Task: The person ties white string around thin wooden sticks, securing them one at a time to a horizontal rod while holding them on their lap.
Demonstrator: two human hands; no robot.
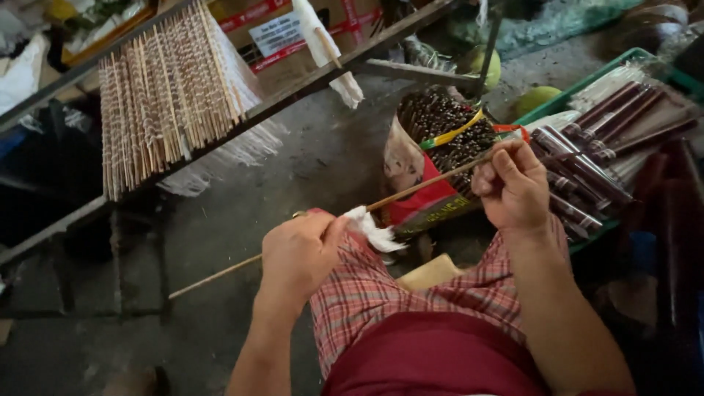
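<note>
A: Bamboo stick (411,192) runs across your lap, far right to near left, over the floor (220,220).

B: Your right hand (513,187) is pinched shut on its far end; your left hand (297,253) is closed around the middle beside the white paper tuft (374,231).

A: Twist unevenly and that thin stick could snap, I'd judge.

B: Or the tuft tears loose.
</note>
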